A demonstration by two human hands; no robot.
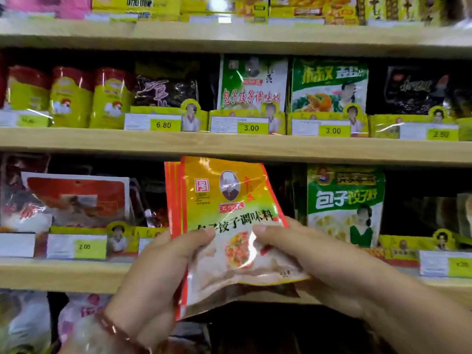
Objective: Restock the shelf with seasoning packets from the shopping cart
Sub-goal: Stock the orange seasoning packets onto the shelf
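Observation:
A small stack of orange-and-yellow seasoning packets [224, 200] is held upright in front of the lower wooden shelf [63, 274]. My left hand [155, 274] grips the stack's lower left side, thumb on the front. My right hand [314, 261] holds the lower right side, thumb pressed on the front packet. The stack's top edge reaches the underside of the middle shelf [229, 146]. Behind the stack lies a dark gap between a red-and-white packet [76, 198] and a green dumpling-seasoning packet [344, 203]. The shopping cart is out of view.
The middle shelf carries yellow-red pouches [71, 95], a dark packet [166, 85], and green packets [252, 83] [329, 85] behind yellow price tags. A top shelf [229, 34] holds yellow boxes. Pink and white bags [79, 315] sit below at the left.

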